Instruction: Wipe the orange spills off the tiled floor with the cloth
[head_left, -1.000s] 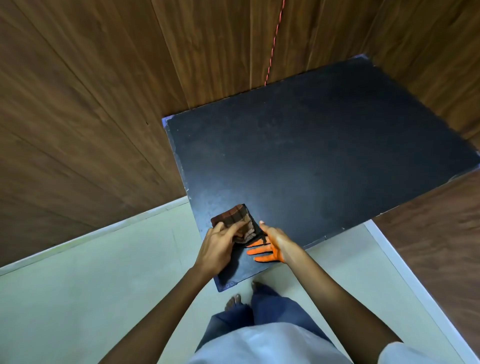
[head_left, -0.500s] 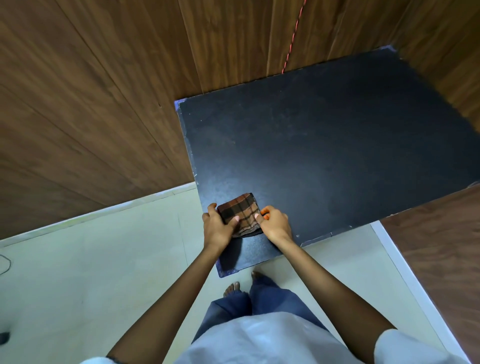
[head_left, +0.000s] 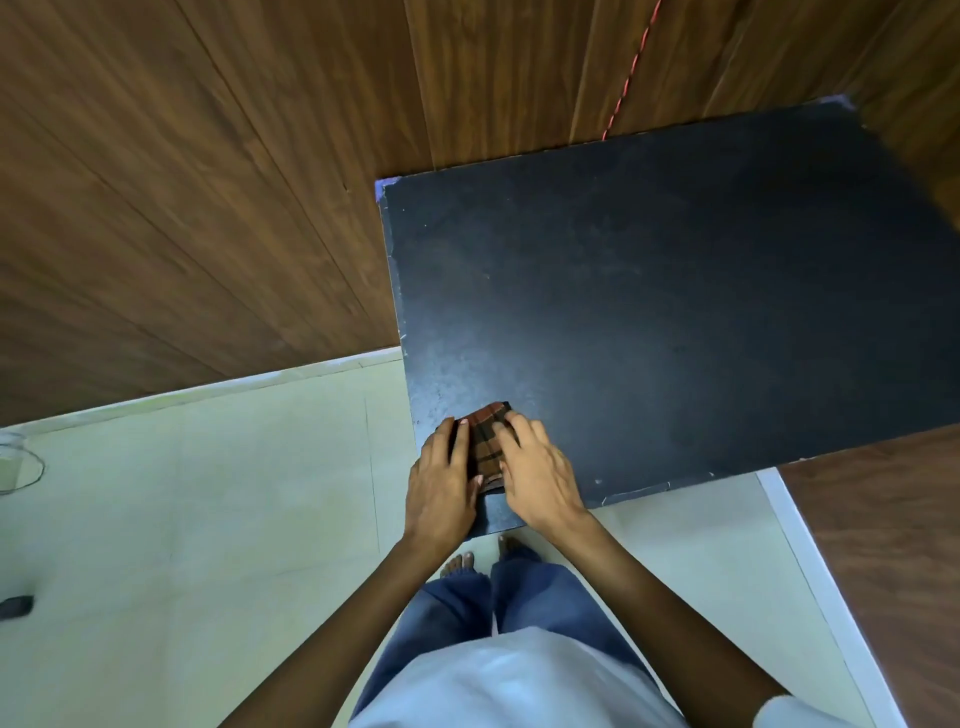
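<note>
While we stand at the near corner of the black tabletop (head_left: 675, 312), both our hands lie flat on a small folded checked cloth (head_left: 485, 441) that sits on that corner. Our left hand (head_left: 441, 483) presses its left edge and our right hand (head_left: 535, 467) covers its right side, fingers stretched out and not curled round it, so neither grip is closed on the cloth. Below us is the pale tiled floor (head_left: 208, 493), where our bare toes (head_left: 460, 564) peek out.
</note>
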